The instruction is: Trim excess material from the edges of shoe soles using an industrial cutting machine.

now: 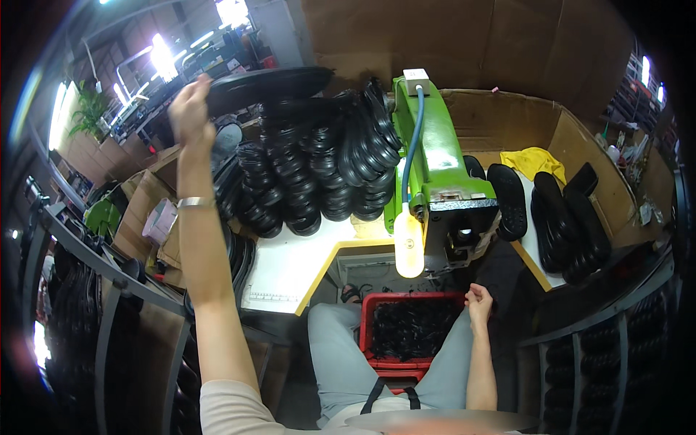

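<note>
My left hand (190, 109) is raised high at the far left, its fingers at the left end of a long black rubber sole (272, 80) on top of the piled soles. Whether it grips the sole is unclear. My right hand (478, 299) rests loosely curled near my right knee, holding nothing, just right of a red crate (370, 312) of black scraps between my legs. A green machine (435, 159) with a black head stands ahead of me on the white table (290, 268).
Rows of stacked black soles (312, 174) fill the table left of the machine. More black soles (565, 217) and a yellow cloth (536, 163) lie at the right, inside cardboard walls. Metal racks of soles stand on both sides. A white lamp (408, 246) hangs on the machine.
</note>
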`<state>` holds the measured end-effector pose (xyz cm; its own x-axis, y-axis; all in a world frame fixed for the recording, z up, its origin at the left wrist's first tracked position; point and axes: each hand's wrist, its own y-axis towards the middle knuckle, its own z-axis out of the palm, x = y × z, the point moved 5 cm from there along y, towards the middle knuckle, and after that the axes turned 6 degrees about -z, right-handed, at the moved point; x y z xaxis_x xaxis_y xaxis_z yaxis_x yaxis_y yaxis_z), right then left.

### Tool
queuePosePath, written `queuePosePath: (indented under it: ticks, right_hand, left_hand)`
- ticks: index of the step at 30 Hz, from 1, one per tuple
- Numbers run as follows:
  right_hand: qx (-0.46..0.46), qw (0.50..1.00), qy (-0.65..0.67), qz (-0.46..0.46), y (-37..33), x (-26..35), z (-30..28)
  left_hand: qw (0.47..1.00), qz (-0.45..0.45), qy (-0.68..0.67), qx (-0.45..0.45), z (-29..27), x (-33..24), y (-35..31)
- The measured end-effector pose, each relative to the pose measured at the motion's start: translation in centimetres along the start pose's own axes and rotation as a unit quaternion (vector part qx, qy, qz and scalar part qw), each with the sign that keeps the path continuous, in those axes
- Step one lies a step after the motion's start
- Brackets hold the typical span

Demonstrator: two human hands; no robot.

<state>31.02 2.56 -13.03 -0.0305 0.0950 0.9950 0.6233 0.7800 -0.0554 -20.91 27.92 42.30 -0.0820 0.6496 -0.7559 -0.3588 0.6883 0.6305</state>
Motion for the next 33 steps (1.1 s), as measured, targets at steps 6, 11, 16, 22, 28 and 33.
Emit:
queuePosePath:
  ticks: [6,11,16,22,28,33]
  right_hand:
    - [0.118,0.991,0.053,0.027,-3.2,1.0,3.9]
    - [0.351,0.886,0.302,-0.017,-10.7,9.7,12.8]
    - [0.318,0.82,0.476,-0.01,-12.8,14.2,13.5]
    - [0.117,0.92,0.339,-0.16,-8.8,13.5,5.1]
    - [-0.038,0.944,0.187,-0.27,-5.3,18.2,-1.2]
    - [-0.017,0.938,0.15,-0.312,-4.9,19.4,-0.4]
  left_hand:
    - [0.993,0.109,0.04,0.036,-11.7,-10.3,-15.7]
    - [0.998,-0.037,-0.017,0.044,-15.8,-8.1,-27.6]
    - [0.928,-0.342,-0.127,0.075,-12.7,3.8,-38.7]
    - [0.875,-0.431,-0.203,0.092,-2.6,9.4,-45.6]
    - [0.916,-0.289,-0.043,0.273,7.4,9.1,-45.1]
    - [0.943,-0.216,-0.054,0.249,7.3,9.2,-43.7]
